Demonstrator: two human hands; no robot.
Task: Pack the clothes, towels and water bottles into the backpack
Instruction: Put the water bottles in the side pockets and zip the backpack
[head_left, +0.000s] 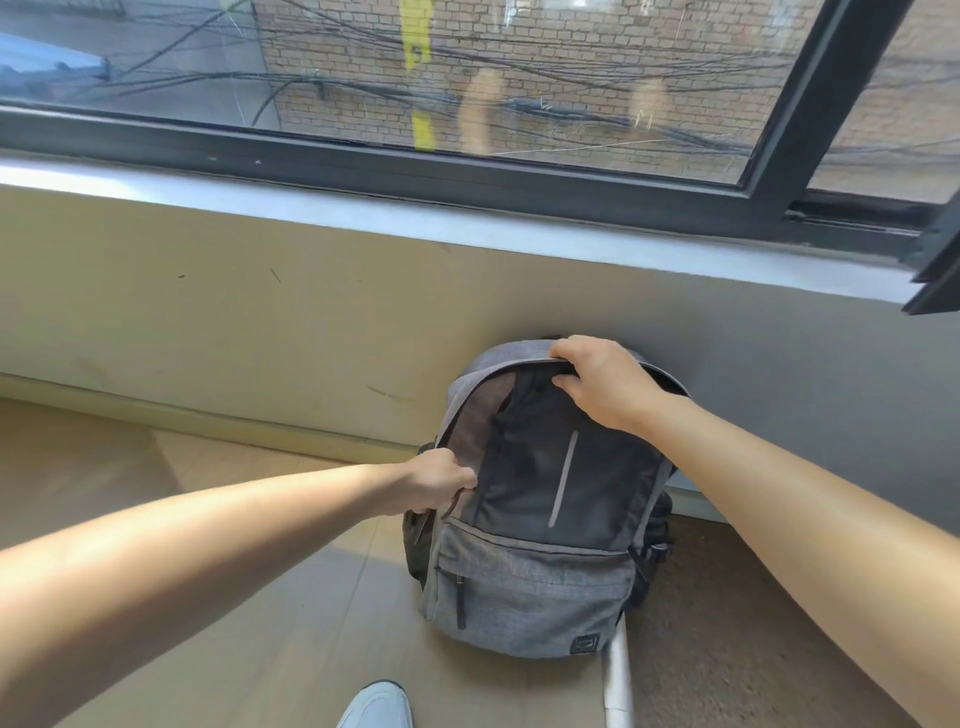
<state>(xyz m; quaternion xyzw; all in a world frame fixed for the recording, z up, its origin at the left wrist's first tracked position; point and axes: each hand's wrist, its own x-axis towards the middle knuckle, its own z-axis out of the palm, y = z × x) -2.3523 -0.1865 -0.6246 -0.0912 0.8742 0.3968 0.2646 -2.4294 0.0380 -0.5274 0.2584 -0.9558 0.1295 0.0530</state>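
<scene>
**Pack being opened; nothing to load in sight**

Head view. Backpack (535, 597) stands upright against the wall (260, 322), 5 o'clock of centre. Your right hand (597, 384), at the pack's 12 o'clock, curls over the front flap's top edge. Your left hand (439, 480), at its 9 o'clock, pinches the zip edge, fingers closed. Likely step: opening the main compartment. Next: widen the mouth, then fetch items. Clothes, towels and bottles are out of view; the interior is too dark to read; the zip pull is hidden.

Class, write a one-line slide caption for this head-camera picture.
Left hand gripping the side, right hand holding the top edge of a grey backpack against the wall below a window.
</scene>
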